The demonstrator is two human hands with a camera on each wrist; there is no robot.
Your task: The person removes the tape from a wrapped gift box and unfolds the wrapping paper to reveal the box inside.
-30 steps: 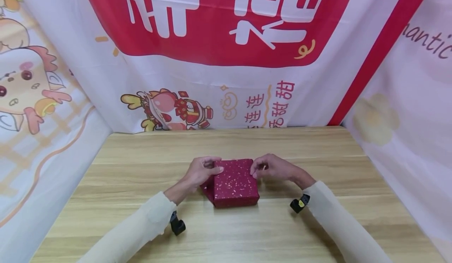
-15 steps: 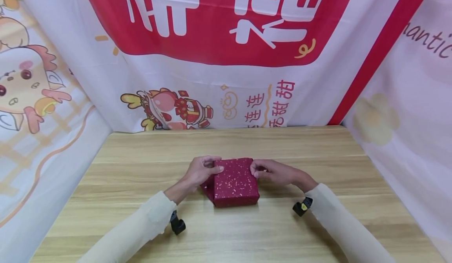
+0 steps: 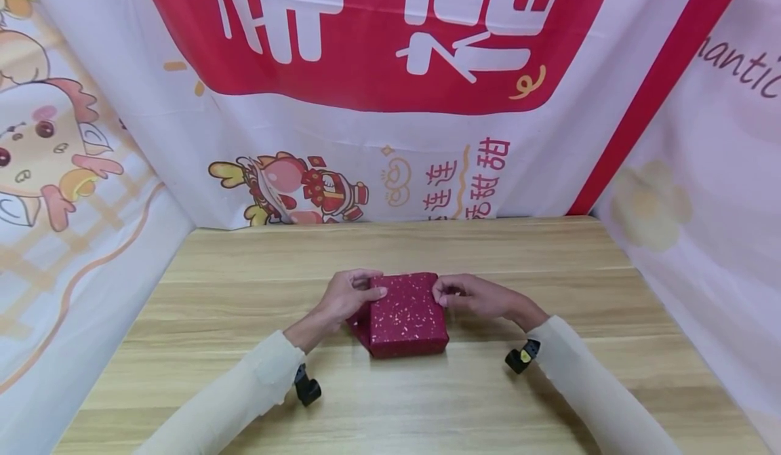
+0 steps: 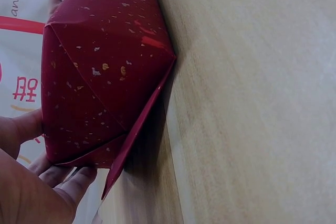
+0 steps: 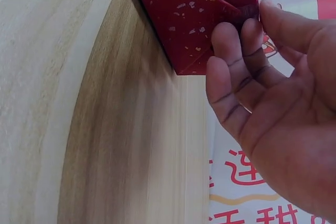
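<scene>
A box wrapped in dark red, gold-flecked paper (image 3: 407,319) lies on the wooden table in the head view. My left hand (image 3: 344,299) holds its far left corner, thumb on the top and fingers round behind. On that end, in the left wrist view, the paper is creased into slanting folds, and a loose pointed flap (image 4: 137,137) sticks out low along the table. At the other end, my right hand (image 3: 482,297) has curled fingertips (image 5: 227,38) against the folded paper and its thumb at the top edge. A small shiny dark patch (image 5: 247,11) shows beside those fingertips.
Bare wood-grain tabletop (image 3: 268,251) surrounds the box. White printed cloth (image 3: 342,123) with red lettering hangs behind the far edge, and more cloth hangs at both sides. Small black cameras (image 3: 307,388) sit on both wrists.
My right hand has lowered slightly and its fingers have closed in against the box's right end; the right wrist has shifted a little right. The left hand and box hold still.
</scene>
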